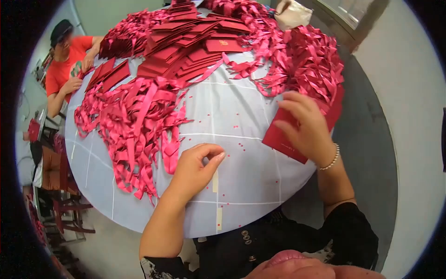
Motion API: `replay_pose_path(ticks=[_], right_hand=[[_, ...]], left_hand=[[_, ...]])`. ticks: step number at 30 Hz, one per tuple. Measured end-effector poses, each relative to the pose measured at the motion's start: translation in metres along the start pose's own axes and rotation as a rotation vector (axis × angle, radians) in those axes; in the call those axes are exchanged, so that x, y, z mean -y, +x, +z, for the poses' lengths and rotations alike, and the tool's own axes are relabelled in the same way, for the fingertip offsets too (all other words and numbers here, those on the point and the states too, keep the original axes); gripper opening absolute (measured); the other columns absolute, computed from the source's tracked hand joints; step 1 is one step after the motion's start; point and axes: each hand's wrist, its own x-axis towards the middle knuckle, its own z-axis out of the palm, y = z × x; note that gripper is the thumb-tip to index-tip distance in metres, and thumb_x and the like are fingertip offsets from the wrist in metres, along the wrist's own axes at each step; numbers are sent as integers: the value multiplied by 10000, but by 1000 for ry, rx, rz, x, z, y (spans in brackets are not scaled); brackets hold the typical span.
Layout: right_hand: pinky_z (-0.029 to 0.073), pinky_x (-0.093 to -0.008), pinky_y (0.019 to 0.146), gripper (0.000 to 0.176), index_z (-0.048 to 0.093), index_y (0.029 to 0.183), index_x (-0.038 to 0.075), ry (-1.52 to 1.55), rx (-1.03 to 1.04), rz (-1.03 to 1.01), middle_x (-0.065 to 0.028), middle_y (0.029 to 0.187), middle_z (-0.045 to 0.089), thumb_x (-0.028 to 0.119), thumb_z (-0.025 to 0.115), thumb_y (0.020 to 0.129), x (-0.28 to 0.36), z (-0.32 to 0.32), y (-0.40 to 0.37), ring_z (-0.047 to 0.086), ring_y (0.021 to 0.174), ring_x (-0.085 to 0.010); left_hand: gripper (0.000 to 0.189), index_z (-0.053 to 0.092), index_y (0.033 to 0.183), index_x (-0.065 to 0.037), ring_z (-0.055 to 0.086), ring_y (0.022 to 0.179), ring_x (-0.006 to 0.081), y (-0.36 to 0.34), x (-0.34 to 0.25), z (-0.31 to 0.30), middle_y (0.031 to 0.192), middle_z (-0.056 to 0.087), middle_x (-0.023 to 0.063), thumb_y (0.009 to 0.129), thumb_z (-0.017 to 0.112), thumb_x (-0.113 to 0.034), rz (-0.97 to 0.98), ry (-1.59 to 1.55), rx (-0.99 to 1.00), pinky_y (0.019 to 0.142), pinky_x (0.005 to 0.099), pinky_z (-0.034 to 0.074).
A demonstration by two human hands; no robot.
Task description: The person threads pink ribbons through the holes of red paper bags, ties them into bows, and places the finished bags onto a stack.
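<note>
My left hand (pixel 197 165) is over the white tablecloth near the middle of the table. Its thumb and index finger meet in a pinch, and nothing shows between them. My right hand (pixel 304 125), a beaded bracelet at its wrist, is over a flat dark-red paper bag (pixel 283 148) at the table's right side. Thumb and fingers there are spread apart, and the hand hides part of the bag. Just beyond lies a heap of red bags with pink ribbon handles (pixel 311 60). Left of my left hand is a loose pile of pink ribbons (pixel 134 121).
Stacks of flat red bags (pixel 181 42) cover the table's far side. Tiny red dots are scattered on the tablecloth (pixel 246 179). Across at the left sits a person in an orange shirt (pixel 83 44), hands at the table edge. A cream pouch (pixel 293 15) lies at the back right.
</note>
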Motion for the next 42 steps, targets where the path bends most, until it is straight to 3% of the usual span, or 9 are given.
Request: replay_pose_path(ticks=[6, 10, 16, 19, 23, 30, 35, 38, 42], right_hand=[[412, -456, 1002, 440, 617, 1169, 19, 172, 334, -207, -201, 1271, 565, 181, 749, 782, 59, 52, 29, 533, 1176, -368], [424, -453, 1003, 565, 527, 1293, 18, 134, 455, -213, -226, 1332, 525, 208, 747, 809, 65, 65, 63, 515, 1200, -401], [368, -476, 1101, 1134, 189, 1508, 7, -212, 319, -131, -319, 1451, 351, 338, 870, 664, 9, 124, 146, 365, 1331, -492], [338, -501, 1123, 1183, 123, 1540, 56, -402, 232, 9, -254, 1544, 240, 312, 872, 660, -2, 148, 199, 237, 1430, -442], [340, -554, 1105, 1112, 117, 1557, 133, -496, 153, -83, -210, 1571, 203, 189, 813, 691, -15, 187, 262, 198, 1457, -414], [316, -598, 1096, 949, 244, 1513, 122, -454, 248, -209, -160, 1538, 292, 225, 759, 722, 17, 220, 330, 230, 1446, -375], [437, -515, 1017, 573, 465, 1363, 117, -545, 482, -278, -134, 1330, 554, 162, 647, 821, 11, 255, 344, 530, 1262, -301], [489, -385, 969, 432, 525, 1324, 103, -564, 379, -268, -136, 1261, 610, 76, 480, 895, 16, 247, 341, 577, 1198, -320], [516, -391, 930, 390, 558, 1263, 64, -281, -134, -458, -152, 1241, 624, 26, 499, 880, -27, 228, 349, 616, 1123, -319]], left_hand=[[178, 688, 928, -4, 634, 794, 370, 0, 5, 4, 851, 662, 182, 853, 654, -162, 150, 270, 30, 719, 440, 494], [171, 693, 943, -18, 640, 743, 336, -4, 10, 9, 811, 656, 173, 862, 659, -165, 262, 373, 40, 675, 431, 502], [185, 656, 939, -31, 627, 865, 368, -7, 19, 16, 862, 645, 163, 846, 659, -192, 401, 513, 224, 758, 465, 508], [199, 645, 948, -34, 626, 859, 367, -8, 20, 12, 865, 635, 155, 840, 668, -200, 433, 473, 203, 762, 464, 505], [149, 622, 837, -26, 634, 853, 367, -9, 16, 8, 848, 637, 156, 822, 664, -168, 422, 511, 213, 784, 464, 506], [217, 631, 973, -39, 623, 889, 351, -11, 18, 11, 904, 633, 143, 847, 657, -214, 381, 542, 275, 805, 466, 498], [234, 634, 1016, -52, 618, 890, 344, -10, 20, 9, 915, 630, 135, 849, 656, -215, 376, 532, 287, 810, 461, 492], [233, 635, 1012, -52, 618, 889, 348, -10, 23, 11, 913, 630, 138, 848, 656, -216, 375, 528, 279, 806, 462, 494], [235, 638, 992, -39, 621, 915, 358, -7, 20, 10, 932, 636, 150, 838, 660, -215, 288, 527, 342, 803, 472, 502]])
